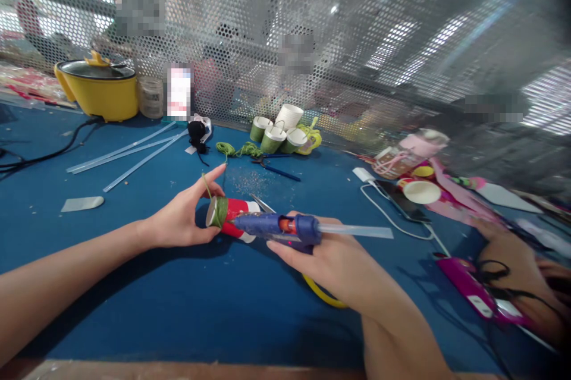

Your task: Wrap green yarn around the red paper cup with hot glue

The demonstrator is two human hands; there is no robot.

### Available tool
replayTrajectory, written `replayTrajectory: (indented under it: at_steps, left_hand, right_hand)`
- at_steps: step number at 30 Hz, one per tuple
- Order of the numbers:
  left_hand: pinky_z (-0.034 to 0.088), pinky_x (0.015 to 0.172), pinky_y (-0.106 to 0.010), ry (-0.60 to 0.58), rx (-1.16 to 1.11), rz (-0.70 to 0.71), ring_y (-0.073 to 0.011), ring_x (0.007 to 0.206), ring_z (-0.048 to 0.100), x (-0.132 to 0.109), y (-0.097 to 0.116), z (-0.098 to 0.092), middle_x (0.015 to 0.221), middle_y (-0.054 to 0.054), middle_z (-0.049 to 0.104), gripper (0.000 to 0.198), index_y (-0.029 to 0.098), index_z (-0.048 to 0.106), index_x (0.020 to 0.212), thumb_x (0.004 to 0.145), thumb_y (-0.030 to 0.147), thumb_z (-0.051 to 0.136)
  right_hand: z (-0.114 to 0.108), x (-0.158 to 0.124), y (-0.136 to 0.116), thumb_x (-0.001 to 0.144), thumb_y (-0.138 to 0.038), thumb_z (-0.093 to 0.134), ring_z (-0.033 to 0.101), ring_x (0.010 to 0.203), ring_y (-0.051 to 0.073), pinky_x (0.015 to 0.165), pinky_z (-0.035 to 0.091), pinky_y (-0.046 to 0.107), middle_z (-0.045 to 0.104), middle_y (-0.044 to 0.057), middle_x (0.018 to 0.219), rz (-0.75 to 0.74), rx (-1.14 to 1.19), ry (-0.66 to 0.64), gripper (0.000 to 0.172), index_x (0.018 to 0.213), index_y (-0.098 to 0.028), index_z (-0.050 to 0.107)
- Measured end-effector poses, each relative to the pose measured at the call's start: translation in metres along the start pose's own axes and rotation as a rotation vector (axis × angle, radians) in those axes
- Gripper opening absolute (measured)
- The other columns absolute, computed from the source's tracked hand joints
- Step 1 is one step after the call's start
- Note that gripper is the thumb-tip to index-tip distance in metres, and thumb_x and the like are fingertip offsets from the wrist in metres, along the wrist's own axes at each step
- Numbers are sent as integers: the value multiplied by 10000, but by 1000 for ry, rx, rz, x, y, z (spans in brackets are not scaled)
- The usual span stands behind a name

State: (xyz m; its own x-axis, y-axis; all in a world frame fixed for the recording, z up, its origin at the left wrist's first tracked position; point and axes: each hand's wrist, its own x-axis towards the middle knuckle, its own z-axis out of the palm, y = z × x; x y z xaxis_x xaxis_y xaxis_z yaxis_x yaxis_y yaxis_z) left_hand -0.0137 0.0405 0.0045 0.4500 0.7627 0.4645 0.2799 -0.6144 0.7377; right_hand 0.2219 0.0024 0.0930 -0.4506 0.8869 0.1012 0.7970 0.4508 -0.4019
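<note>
My left hand [190,213] is closed around a paper cup [238,216] that lies on its side. The cup is red and white, and green yarn [218,212] is wound round its end near my palm. A strand of the yarn passes by my raised index finger toward a loose green bundle [247,150]. In my right hand [330,264] is a blue hot glue gun [272,224], its nozzle at the edge of the wound yarn; I cannot tell if it touches. A clear glue stick [357,230] sticks out of its back. Scissors [263,204] lie partly hidden behind the gun.
Several green-wrapped cups [273,140] stand at the back beside blue-handled pliers [279,172]. Glue sticks [143,148] and a yellow electric pot [104,94] are at left. At right are a phone [401,201], a magenta power strip [464,285] and another person's arm [513,261].
</note>
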Motion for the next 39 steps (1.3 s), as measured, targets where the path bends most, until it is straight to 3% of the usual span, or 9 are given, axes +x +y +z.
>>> replayTrajectory:
  at_steps: [13, 22, 29, 39]
  left_hand:
    - [448, 913, -398, 16, -28, -50, -186, 928, 533, 0, 0, 1, 1045, -67, 528, 919, 228, 103, 1437, 684, 137, 622]
    - [441, 918, -417, 10, 11, -40, -202, 946, 538, -1, -1, 0, 1059, -83, 533, 930, 215, 83, 1442, 687, 148, 622]
    - [450, 917, -392, 3, 64, 49, -200, 956, 542, 0, 1, 0, 1054, -82, 529, 904, 207, 93, 1440, 702, 135, 610]
    - [421, 974, -419, -17, 127, 132, -240, 1080, 505, -3, 1, 1, 1145, -110, 483, 904, 236, 81, 1446, 720, 135, 610]
  right_hand:
    - [7, -3, 2, 809, -324, 577, 632, 757, 189, 681, 483, 265, 689, 6, 824, -30, -31, 18, 171, 948, -260, 654]
    - [3, 1, 0, 803, -296, 564, 655, 757, 201, 666, 499, 289, 710, 18, 842, -10, 20, 23, 175, 940, -252, 664]
    - [-1, 2, 0, 825, -313, 530, 651, 742, 216, 632, 505, 303, 713, 38, 800, 10, -6, 46, 173, 810, -243, 688]
    - [5, 4, 6, 812, -350, 575, 627, 679, 172, 649, 500, 272, 700, -19, 767, 53, 100, 80, 176, 886, -239, 690]
